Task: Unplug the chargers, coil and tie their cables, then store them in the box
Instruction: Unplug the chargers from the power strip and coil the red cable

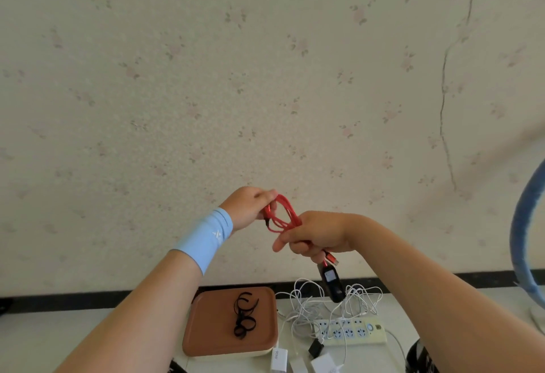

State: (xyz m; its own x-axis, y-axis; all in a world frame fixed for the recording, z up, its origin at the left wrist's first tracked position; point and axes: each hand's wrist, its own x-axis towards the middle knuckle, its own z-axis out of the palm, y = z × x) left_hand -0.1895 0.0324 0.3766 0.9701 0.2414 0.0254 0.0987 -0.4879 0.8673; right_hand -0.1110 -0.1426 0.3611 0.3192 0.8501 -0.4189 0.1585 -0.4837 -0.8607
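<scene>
Both hands are raised above the box, clamped on one coil of red cable [284, 215]. The left hand [246, 207], with a light blue wristband [203, 238] below it, pinches the top of the loops between thumb and curled fingers. The right hand [317, 237] has its fingers curled round the lower part of the same coil, thumb pointing left. The loops run between the two hands, which sit close together, the left one higher.

Just under the right hand a red plug [331, 258] sticks out of the fist, and a black charger [333, 284] hangs below it, above and to the right of the box. Whether the plug sits in the charger cannot be told.

The box [206, 322], cream with a brown lid, lies closed on the pale surface [59, 340] below the left forearm. A few black ties [244, 318] lie looped on its lid. Right of the box is a tangle of white cables [306, 305], and further right a pale power strip [351, 331] that the tangle touches. In front of the box's right corner lie a white charger [278, 358], a small black plug [315, 349] and a second white charger [324, 364].

Behind the box a flower-patterned wall [265, 78] rises. Far right of the box, a blue ring [525, 225] curves in from the frame's edge.
</scene>
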